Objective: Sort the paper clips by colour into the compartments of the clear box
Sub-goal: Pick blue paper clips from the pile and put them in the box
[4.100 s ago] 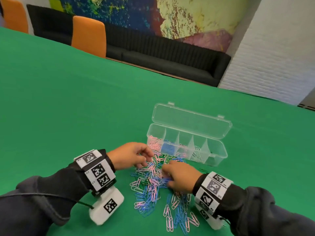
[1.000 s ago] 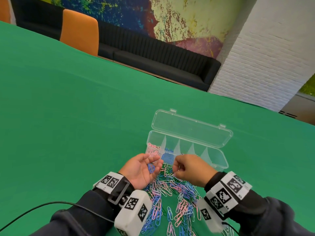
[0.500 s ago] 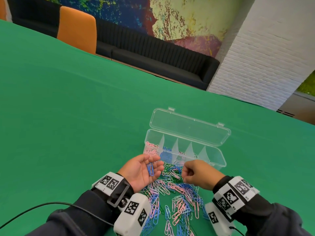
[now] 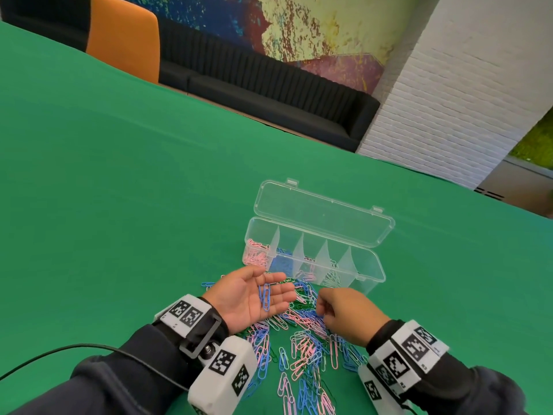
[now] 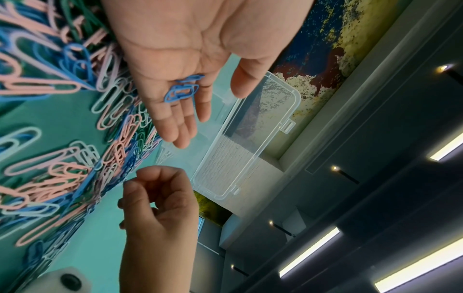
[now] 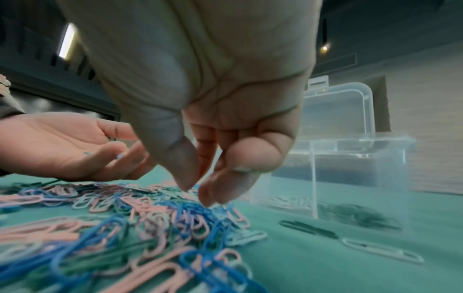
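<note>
A mixed pile of pink, blue, green and white paper clips (image 4: 302, 333) lies on the green table in front of the clear box (image 4: 371, 266). Its lid (image 4: 323, 214) is folded back. The leftmost compartment holds pink clips (image 4: 256, 254) and the one beside it blue clips (image 4: 281, 262). My left hand (image 4: 278, 284) is palm up above the pile's far edge, fingers straight, with a few blue clips (image 4: 266, 298) (image 5: 181, 91) lying on them. My right hand (image 4: 324, 308) (image 6: 196, 195) hovers over the pile with curled fingers. Its thumb and forefinger tips are close together and hold nothing I can see.
A loose green clip (image 6: 308, 229) and a white clip (image 6: 383, 252) lie apart from the pile near the box's front. A black cable (image 4: 59, 353) trails left from my left wrist. An orange chair (image 4: 122, 37) and a dark sofa (image 4: 269, 94) stand beyond the table's far edge.
Four seconds ago both hands were down in the pile. Over the last second the right hand has moved away from the left palm and down towards the pile; the left hand stayed put, palm up.
</note>
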Action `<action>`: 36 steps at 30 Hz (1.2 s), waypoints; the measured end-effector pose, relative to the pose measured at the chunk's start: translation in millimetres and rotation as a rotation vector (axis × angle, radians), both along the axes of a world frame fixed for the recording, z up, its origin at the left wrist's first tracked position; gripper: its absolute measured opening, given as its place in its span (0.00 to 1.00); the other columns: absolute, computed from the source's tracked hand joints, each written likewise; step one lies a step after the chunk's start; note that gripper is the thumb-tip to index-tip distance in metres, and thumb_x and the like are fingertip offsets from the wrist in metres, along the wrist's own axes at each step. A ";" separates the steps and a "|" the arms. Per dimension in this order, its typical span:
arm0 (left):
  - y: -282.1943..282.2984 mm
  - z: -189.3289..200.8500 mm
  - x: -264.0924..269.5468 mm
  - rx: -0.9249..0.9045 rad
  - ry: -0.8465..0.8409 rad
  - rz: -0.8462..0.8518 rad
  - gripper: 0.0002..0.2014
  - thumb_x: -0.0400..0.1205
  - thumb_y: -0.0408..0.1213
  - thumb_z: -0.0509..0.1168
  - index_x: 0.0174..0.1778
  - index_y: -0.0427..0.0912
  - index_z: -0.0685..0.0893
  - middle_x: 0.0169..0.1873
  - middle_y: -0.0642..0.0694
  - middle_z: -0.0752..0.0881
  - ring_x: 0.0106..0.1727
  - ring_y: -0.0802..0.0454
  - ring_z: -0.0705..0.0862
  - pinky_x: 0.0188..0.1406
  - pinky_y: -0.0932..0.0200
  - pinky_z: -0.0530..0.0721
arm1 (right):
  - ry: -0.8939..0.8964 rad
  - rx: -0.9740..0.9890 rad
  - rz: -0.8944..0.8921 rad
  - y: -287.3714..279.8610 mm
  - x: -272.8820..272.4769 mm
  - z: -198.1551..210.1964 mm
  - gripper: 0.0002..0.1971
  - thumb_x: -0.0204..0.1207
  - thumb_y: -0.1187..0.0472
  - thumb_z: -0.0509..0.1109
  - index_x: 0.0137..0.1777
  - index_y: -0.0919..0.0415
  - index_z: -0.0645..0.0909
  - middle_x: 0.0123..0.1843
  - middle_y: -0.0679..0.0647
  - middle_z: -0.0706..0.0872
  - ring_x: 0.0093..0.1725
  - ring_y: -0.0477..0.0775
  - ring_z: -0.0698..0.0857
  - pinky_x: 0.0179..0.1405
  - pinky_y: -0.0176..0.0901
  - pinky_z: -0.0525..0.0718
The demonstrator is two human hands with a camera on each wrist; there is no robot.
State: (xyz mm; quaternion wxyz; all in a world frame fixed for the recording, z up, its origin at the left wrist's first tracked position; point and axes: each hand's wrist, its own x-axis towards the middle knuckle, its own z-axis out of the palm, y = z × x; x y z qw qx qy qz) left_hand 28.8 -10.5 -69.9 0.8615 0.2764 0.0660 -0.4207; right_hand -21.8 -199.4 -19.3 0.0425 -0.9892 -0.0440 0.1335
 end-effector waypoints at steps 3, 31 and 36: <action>0.5 -0.1 0.7 -0.006 0.000 0.008 0.19 0.85 0.39 0.51 0.54 0.28 0.81 0.49 0.27 0.86 0.44 0.36 0.90 0.38 0.48 0.89 | -0.013 -0.004 0.036 1.1 -4.0 1.8 0.13 0.72 0.68 0.61 0.35 0.47 0.68 0.33 0.41 0.75 0.41 0.48 0.77 0.40 0.37 0.73; -2.2 -2.3 1.4 -0.010 0.010 -0.016 0.19 0.85 0.39 0.51 0.51 0.27 0.80 0.44 0.28 0.87 0.41 0.36 0.90 0.36 0.48 0.89 | -0.245 0.233 0.046 27.2 17.9 20.0 0.06 0.77 0.59 0.66 0.37 0.55 0.77 0.29 0.44 0.76 0.29 0.41 0.72 0.28 0.29 0.69; 2.5 -1.2 7.6 -0.007 0.007 0.051 0.18 0.84 0.38 0.52 0.53 0.26 0.80 0.47 0.27 0.87 0.43 0.35 0.90 0.38 0.47 0.89 | -0.229 0.242 0.020 20.8 17.4 18.7 0.06 0.77 0.59 0.66 0.39 0.57 0.79 0.32 0.46 0.79 0.32 0.45 0.74 0.32 0.31 0.71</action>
